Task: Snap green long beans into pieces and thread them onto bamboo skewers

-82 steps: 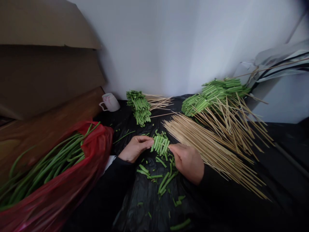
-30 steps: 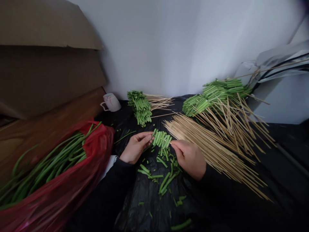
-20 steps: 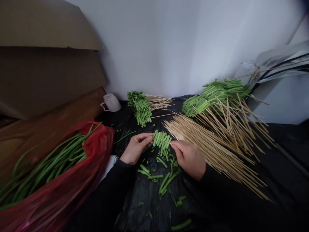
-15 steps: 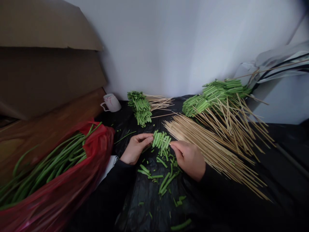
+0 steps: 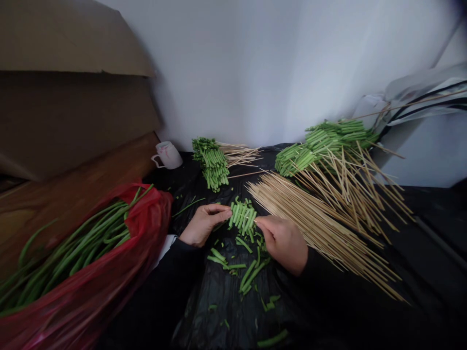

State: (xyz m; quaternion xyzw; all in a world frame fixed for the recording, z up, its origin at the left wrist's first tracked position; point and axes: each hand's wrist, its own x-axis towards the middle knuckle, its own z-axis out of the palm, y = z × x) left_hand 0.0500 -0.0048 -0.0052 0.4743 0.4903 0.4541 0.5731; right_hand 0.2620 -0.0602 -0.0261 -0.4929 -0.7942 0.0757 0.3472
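Note:
Between my hands is a short row of cut green bean pieces (image 5: 242,215), side by side on a thin bamboo skewer. My left hand (image 5: 203,225) pinches the row's left end between thumb and fingers. At the right end, the fingertips of my right hand (image 5: 284,243) are closed on the skewer, most of which is hidden by that hand. Loose bean pieces (image 5: 249,277) and scraps lie below on black plastic sheeting (image 5: 219,330). Just right of my right hand, many bare bamboo skewers (image 5: 321,228) lie in a fanned pile.
A red plastic bag (image 5: 146,243) of long green beans (image 5: 87,243) stands on the left. Behind are a white mug (image 5: 169,155), a stack of filled skewers (image 5: 211,165) and a larger filled heap (image 5: 332,141). A cardboard box (image 5: 73,112) and white wall (image 5: 233,73) bound the area.
Both hands and the skewered row have shifted very slightly left. The grip of each hand looks the same.

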